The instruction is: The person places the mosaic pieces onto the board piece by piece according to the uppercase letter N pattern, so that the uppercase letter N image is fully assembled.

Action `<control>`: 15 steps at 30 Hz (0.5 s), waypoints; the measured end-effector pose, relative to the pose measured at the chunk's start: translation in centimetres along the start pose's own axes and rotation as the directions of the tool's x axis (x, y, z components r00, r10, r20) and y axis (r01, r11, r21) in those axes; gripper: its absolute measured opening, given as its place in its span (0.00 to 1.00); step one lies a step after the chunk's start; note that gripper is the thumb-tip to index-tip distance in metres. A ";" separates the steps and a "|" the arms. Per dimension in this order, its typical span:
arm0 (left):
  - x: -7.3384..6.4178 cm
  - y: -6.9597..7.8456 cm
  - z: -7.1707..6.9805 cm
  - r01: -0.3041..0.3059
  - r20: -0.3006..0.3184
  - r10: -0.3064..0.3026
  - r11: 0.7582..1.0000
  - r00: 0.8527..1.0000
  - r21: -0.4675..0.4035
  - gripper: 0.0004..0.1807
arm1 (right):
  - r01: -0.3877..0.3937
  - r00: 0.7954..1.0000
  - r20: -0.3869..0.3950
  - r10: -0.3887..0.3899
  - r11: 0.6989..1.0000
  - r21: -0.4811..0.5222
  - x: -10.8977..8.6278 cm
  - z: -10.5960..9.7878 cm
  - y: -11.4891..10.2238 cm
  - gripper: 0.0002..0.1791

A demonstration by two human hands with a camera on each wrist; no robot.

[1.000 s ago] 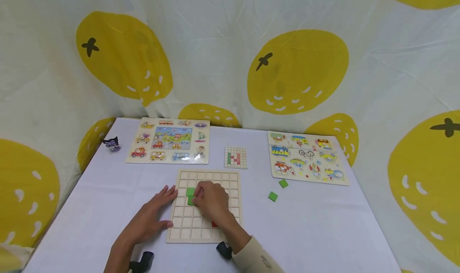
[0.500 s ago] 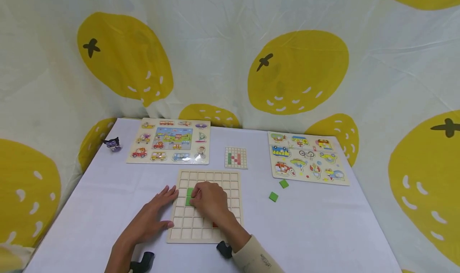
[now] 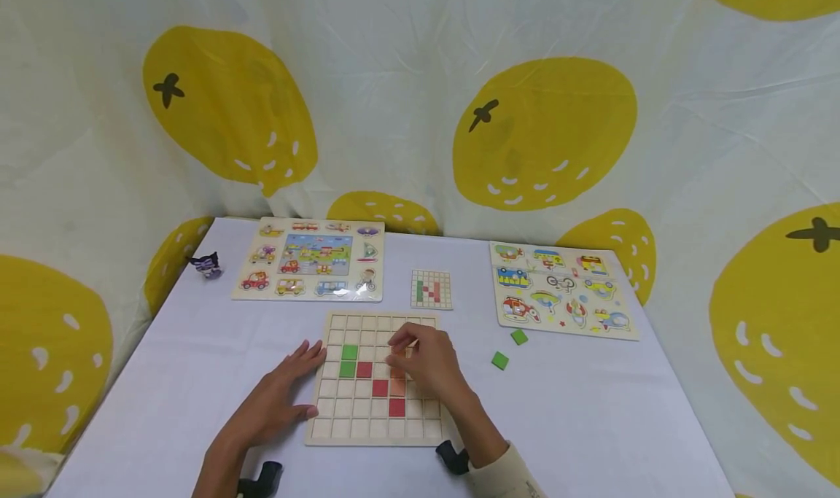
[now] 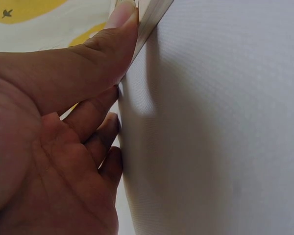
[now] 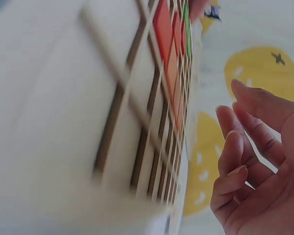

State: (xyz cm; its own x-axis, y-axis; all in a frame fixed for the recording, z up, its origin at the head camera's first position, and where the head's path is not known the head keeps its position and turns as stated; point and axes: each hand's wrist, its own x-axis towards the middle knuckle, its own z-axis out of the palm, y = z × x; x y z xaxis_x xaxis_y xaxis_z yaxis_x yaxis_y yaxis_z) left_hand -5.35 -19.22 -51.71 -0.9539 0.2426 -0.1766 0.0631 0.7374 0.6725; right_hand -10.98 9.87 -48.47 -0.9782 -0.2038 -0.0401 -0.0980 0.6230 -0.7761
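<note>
A wooden grid board point(image 3: 341, 430) lies in front of me. Two green tiles point(image 3: 349, 352) sit one below the other in its left part. Red tiles point(image 3: 380, 388) run from them in a diagonal toward the lower right, and orange tiles point(image 3: 397, 388) form a column, partly hidden by my right hand point(image 3: 426, 359). That hand hovers over the board; in the right wrist view its fingers are spread loosely with nothing between them. My left hand point(image 3: 275, 392) rests at the board's left edge, the thumb point(image 4: 120, 29) touching the edge in the left wrist view.
Two loose green tiles point(image 3: 500, 360) lie right of the board. Behind it is a small pattern card point(image 3: 446, 301), with a vehicle puzzle point(image 3: 316, 288) to its left and another picture puzzle point(image 3: 561, 321) to its right. A small dark figurine point(image 3: 207, 265) stands far left.
My right hand has moved right, from the green tiles to above the orange column, its fingers parting. The green and red tiles are now uncovered. My left hand stays at the board edge.
</note>
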 end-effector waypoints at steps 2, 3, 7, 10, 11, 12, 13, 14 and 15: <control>-0.1 0.1 -0.1 -0.003 -0.003 0.003 1.000 1.000 0.000 0.56 | -0.008 1.000 -0.028 0.008 1.000 -0.005 -0.2 -1.0 0.8 0.10; -0.1 0.1 -0.1 -0.006 -0.005 0.006 1.000 1.000 0.000 0.56 | -0.013 0.999 -0.042 0.013 1.000 -0.008 -0.3 -1.5 1.1 0.10; -0.2 0.3 -0.2 -0.013 -0.007 0.013 1.000 1.000 0.005 0.56 | -0.041 0.995 -0.090 0.039 0.999 -0.021 -0.7 -3.4 2.7 0.12; -0.2 0.4 -0.2 -0.009 -0.003 0.009 1.000 1.000 0.012 0.56 | -0.075 0.990 -0.122 0.071 0.997 -0.033 -1.1 -4.8 4.0 0.13; -0.2 0.4 -0.2 -0.007 -0.001 0.007 1.000 1.000 0.013 0.56 | -0.090 0.988 -0.132 0.084 0.995 -0.037 -1.2 -5.2 4.4 0.13; -0.2 0.4 -0.2 -0.005 0.000 0.005 1.000 1.000 0.013 0.56 | -0.105 0.985 -0.142 0.098 0.994 -0.041 -1.4 -5.6 4.8 0.13; -0.2 0.3 -0.2 -0.004 0.000 0.004 1.000 1.000 0.013 0.56 | -0.123 0.982 -0.150 0.114 0.991 -0.046 -1.5 -6.0 5.2 0.14; -0.2 0.3 -0.2 -0.003 0.001 0.003 1.000 1.000 0.012 0.56 | -0.139 0.979 -0.157 0.130 0.989 -0.049 -1.6 -6.3 5.5 0.14; -0.2 0.3 -0.2 -0.003 0.001 0.003 1.000 1.000 0.011 0.56 | -0.153 0.976 -0.163 0.143 0.987 -0.052 -1.8 -6.7 5.9 0.15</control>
State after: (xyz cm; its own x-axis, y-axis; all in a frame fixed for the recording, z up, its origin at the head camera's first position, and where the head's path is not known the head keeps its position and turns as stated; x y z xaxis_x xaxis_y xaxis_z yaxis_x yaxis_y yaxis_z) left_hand -5.18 -19.15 -51.31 -0.9534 0.2456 -0.1751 0.0693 0.7435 0.6651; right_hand -11.05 19.00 -48.78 -0.9988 0.0136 -0.0475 0.0439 0.6852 -0.7270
